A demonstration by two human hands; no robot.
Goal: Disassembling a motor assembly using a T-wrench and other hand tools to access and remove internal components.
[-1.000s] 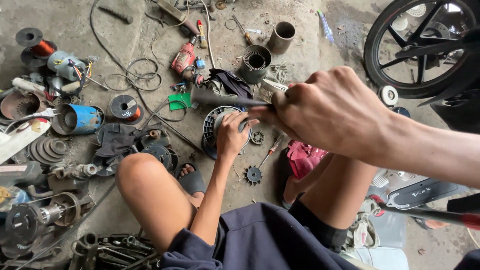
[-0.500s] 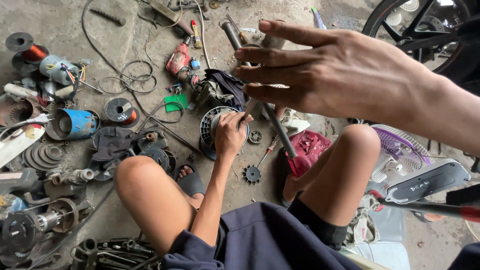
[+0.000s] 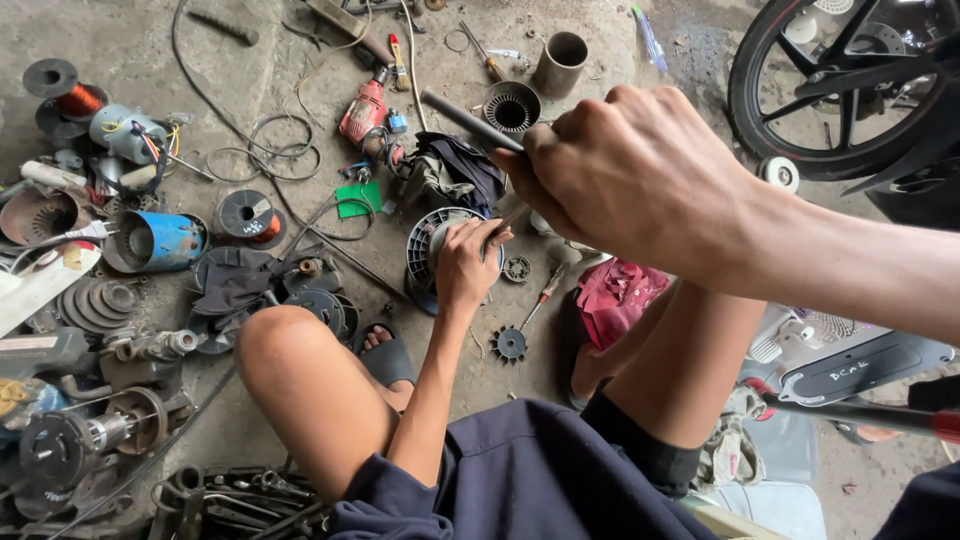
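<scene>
Item: round grey motor housing [image 3: 432,262], lying flat on concrete floor [image 3: 300,60] btwn person's knees. L hand [image 3: 468,268] is resting on it, fingers curled, pinching a thin tool upright at its hub. R hand [image 3: 630,175] is hovering above, fist closed round grey metal rod [image 3: 468,119]; rod's long axis is running up-left, housing lying below-left of fist. L hand nearer

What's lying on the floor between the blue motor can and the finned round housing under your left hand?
In the head view, between the blue motor can and the finned round housing lie a copper-wire spool, a dark rag and a green card.
</scene>
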